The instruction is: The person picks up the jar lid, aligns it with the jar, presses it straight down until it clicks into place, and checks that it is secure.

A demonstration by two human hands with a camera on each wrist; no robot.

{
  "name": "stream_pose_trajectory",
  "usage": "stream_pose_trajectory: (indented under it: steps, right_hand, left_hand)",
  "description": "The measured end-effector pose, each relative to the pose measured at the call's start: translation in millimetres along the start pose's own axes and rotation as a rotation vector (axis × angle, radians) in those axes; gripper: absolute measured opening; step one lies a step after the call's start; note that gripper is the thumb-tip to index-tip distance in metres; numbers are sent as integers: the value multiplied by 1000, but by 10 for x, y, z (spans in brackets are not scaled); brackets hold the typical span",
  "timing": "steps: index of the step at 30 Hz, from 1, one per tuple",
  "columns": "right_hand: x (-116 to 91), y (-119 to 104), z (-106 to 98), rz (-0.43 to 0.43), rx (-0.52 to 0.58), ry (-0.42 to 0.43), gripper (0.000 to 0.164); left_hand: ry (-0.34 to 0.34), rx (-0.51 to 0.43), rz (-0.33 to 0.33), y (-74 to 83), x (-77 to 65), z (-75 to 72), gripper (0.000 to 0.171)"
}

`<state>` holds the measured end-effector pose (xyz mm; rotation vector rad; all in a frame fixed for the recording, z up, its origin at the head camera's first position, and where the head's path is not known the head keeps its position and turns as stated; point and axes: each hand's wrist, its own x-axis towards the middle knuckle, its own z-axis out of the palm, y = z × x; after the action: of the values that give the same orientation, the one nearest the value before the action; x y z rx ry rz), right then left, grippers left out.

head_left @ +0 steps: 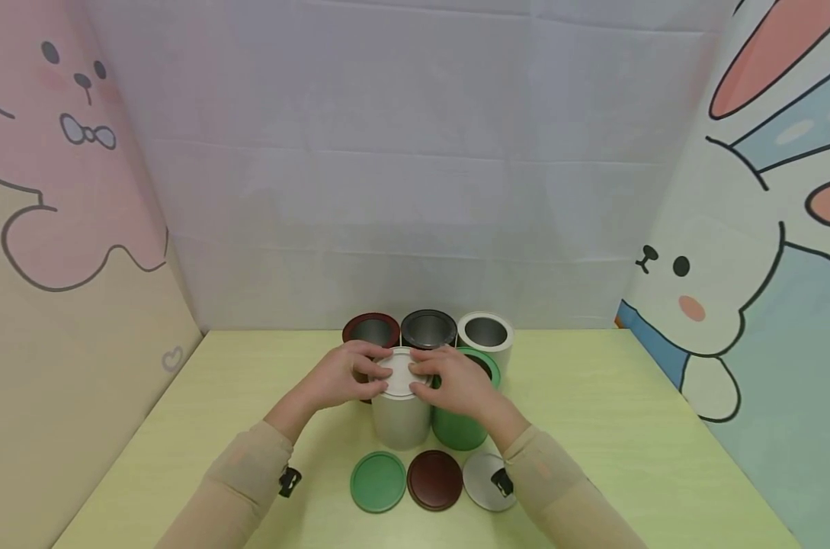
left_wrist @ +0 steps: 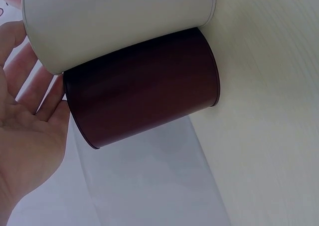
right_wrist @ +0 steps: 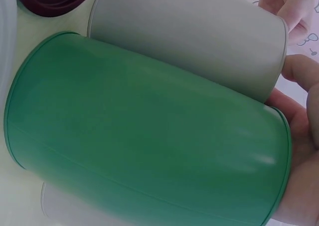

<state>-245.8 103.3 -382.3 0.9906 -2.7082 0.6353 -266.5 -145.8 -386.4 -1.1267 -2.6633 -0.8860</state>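
Observation:
A pale grey-white can [head_left: 401, 425] stands upright at the front of a group of cans, with a white lid [head_left: 400, 375] on its top. From the left, my left hand [head_left: 339, 375] lays its fingertips on the lid near the rim. My right hand [head_left: 459, 381] touches the lid's opposite side in the same way, fingers lightly bent. Right beside the white can is an uncovered green can [head_left: 459, 431], partly hidden by the right hand. The left wrist view shows a dark red can [left_wrist: 144, 89] close to the left fingers.
Behind stand the open dark red can, a black can [head_left: 428, 329] and a white can [head_left: 500, 352]. On the near side lie a green lid [head_left: 378, 482], a dark red lid [head_left: 434, 480] and a silvery lid [head_left: 479, 484], partly covered by the right wrist's strap. White cloth backs the table.

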Motion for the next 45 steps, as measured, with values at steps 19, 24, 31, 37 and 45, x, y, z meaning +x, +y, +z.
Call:
stream_pose_trajectory:
  steps: [19, 24, 31, 37, 45]
  right_hand:
    - [21, 9, -41, -36, -14, -35, 35]
    - [24, 12, -29, -41, -14, -47, 37]
    - [19, 29, -1, -52, -9, -36, 37]
    - [6, 47, 18, -72, -12, -13, 36]
    - [-10, 78, 44, -144, -77, 66, 34]
  left_hand:
    - [-10, 56, 52, -4, 28, -23, 21]
    - [-8, 66, 61, -11, 29, -28, 21]
    - [5, 72, 63, -21, 15, -15, 21]
    - [36, 44, 76, -37, -8, 16, 22]
    - [91, 4, 115, -78, -29, 68, 20]
